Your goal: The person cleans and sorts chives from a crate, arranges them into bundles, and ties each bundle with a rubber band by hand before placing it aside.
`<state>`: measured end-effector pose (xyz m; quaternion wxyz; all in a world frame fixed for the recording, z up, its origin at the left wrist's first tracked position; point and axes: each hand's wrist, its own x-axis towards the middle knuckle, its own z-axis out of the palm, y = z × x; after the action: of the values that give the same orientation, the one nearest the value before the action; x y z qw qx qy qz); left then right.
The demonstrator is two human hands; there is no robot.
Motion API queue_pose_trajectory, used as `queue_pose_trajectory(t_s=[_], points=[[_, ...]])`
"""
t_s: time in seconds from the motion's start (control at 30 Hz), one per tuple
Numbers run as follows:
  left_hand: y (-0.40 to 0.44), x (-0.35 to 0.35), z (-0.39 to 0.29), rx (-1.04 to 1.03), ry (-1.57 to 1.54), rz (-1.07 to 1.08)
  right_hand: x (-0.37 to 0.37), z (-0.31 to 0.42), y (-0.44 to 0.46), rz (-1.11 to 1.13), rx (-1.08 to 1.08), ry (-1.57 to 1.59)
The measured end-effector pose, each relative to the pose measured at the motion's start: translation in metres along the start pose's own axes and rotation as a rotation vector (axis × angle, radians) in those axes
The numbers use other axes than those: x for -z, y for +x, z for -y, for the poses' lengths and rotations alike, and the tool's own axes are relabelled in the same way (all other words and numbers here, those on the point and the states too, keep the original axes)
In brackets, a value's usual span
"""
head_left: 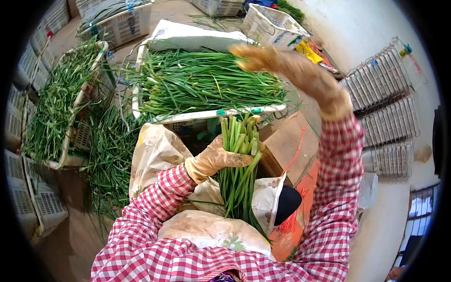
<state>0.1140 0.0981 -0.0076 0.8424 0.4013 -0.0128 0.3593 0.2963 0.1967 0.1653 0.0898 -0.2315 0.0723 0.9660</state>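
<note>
My left hand (pixel 217 160), in a stained tan glove, is wrapped around a bunch of garlic chives (pixel 238 174) over my lap. The thick stem ends point up towards the crate, and the leaves hang down across my apron (pixel 213 230). My right hand (pixel 260 60), gloved too and blurred by motion, is raised near the crate's far right corner. Its fingers look stretched out, with nothing visible in them. In front of me stands a white plastic crate (pixel 235 113) full of long green chives (pixel 206 82), laid mostly sideways.
To the left stand a crate of loose greens (pixel 54 108) and a heap of leaves (pixel 110 164) on the floor. A cardboard box (pixel 293 145) and red strings (pixel 295 152) lie at my right. Another white crate (pixel 270 30) is farther back. Stacked metal racks (pixel 380 80) line the right wall.
</note>
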Motion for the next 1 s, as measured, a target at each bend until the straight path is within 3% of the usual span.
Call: queue_pose_trajectory(t_s=[0.03, 0.07, 0.13, 0.2, 0.27, 0.3, 0.33, 0.37, 0.4, 0.47, 0.5, 0.53, 0.57, 0.6, 0.63, 0.7, 0.77, 0.83, 0.87, 0.97, 1.0], points=[[0.003, -0.004, -0.001, 0.012, -0.004, 0.008, -0.014, -0.002, 0.013, 0.160, -0.145, 0.658], [0.003, -0.010, -0.004, -0.023, -0.068, 0.026, -0.027, -0.004, 0.025, 0.254, -0.354, 1.071], [0.000, -0.018, -0.010, -0.036, -0.189, 0.015, -0.012, -0.044, 0.067, 0.513, -0.342, 2.045], [-0.008, -0.007, -0.003, 0.082, -0.093, -0.126, 0.002, -0.084, 0.100, 0.772, -0.266, 3.016], [-0.010, 0.010, 0.007, 0.026, 0.003, -0.089, -0.007, -0.073, 0.093, 0.942, -0.266, 3.888], [-0.012, 0.019, 0.015, -0.032, -0.145, -0.029, 0.005, -0.060, 0.089, 0.911, -1.035, 3.863], [-0.011, 0.016, 0.014, -0.107, -0.220, -0.036, 0.018, -0.047, 0.085, 0.730, -1.753, 3.657], [-0.010, 0.015, 0.011, -0.182, -0.292, -0.038, 0.026, -0.040, 0.074, 0.578, -2.019, 3.148], [-0.008, 0.022, 0.010, -0.185, -0.286, -0.050, 0.004, -0.066, 0.046, 1.040, -2.096, 3.140], [-0.007, 0.030, 0.006, -0.242, -0.243, -0.047, 0.057, -0.076, 0.026, 1.441, -1.916, 3.155], [-0.009, 0.034, 0.001, -0.246, -0.144, -0.083, 0.057, -0.100, 0.023, 2.090, -1.709, 3.256], [-0.010, 0.038, -0.002, -0.270, -0.121, -0.071, 0.083, -0.107, 0.023, 2.339, -1.420, 3.283], [-0.010, 0.038, -0.004, -0.271, -0.121, -0.072, 0.094, -0.125, 0.031, 2.346, -1.681, 3.350], [-0.011, 0.036, -0.007, -0.272, -0.083, -0.133, 0.113, -0.130, 0.038, 2.318, -1.450, 3.360], [-0.011, 0.036, -0.008, -0.267, -0.044, -0.190, 0.095, -0.148, 0.053, 2.234, -1.651, 3.483], [-0.010, 0.033, -0.009, -0.286, -0.001, -0.188, 0.087, -0.156, 0.068, 2.280, -0.857, 3.315], [-0.012, 0.026, -0.015, -0.184, 0.203, -0.318, 0.101, -0.163, 0.077, 2.255, -0.880, 3.189], [-0.014, 0.027, -0.017, -0.167, 0.195, -0.325, 0.119, -0.164, 0.081, 2.144, -1.160, 3.115], [-0.014, 0.034, -0.014, -0.152, 0.095, -0.264, 0.118, -0.165, 0.077, 2.046, -1.603, 3.250], [-0.011, 0.040, -0.014, -0.146, -0.126, -0.116, 0.134, -0.156, 0.071, 2.122, -1.797, 3.107], [-0.009, 0.039, -0.014, -0.140, -0.175, -0.070, 0.139, -0.156, 0.071, 2.253, -1.835, 3.053]])
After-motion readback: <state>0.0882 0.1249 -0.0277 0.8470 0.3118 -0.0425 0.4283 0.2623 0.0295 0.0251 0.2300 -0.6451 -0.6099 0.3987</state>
